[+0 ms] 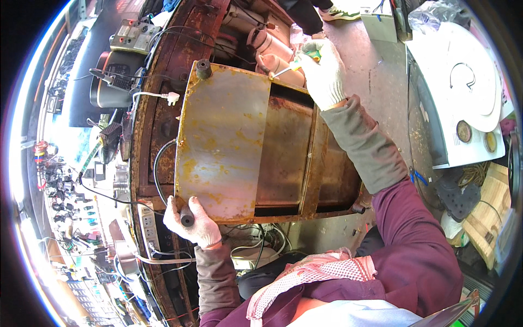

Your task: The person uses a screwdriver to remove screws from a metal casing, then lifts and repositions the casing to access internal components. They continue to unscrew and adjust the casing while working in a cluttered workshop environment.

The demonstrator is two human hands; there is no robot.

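A rusty metal appliance casing (308, 185) lies with its underside up in front of me, partly on the bench. A stained flat metal panel (223, 136) covers its left part; the right part is open recesses split by a crossbar. My left hand (204, 230), in a white knit glove, grips the near left corner, thumb and fingers around a black rubber foot (187, 219). My right hand (327, 79), also gloved, is closed on the green and yellow handle of a screwdriver (313, 55). Its tip meets the panel's far right corner, near another rubber foot (204, 69).
The rusty brown bench (155, 117) carries a white plug (172, 98), a power strip (148, 229) and a black device (117, 82). Pale cylinders (269, 43) sit beyond the casing. Another person's shoe (340, 12) is at the top. A white panel (457, 141) stands right.
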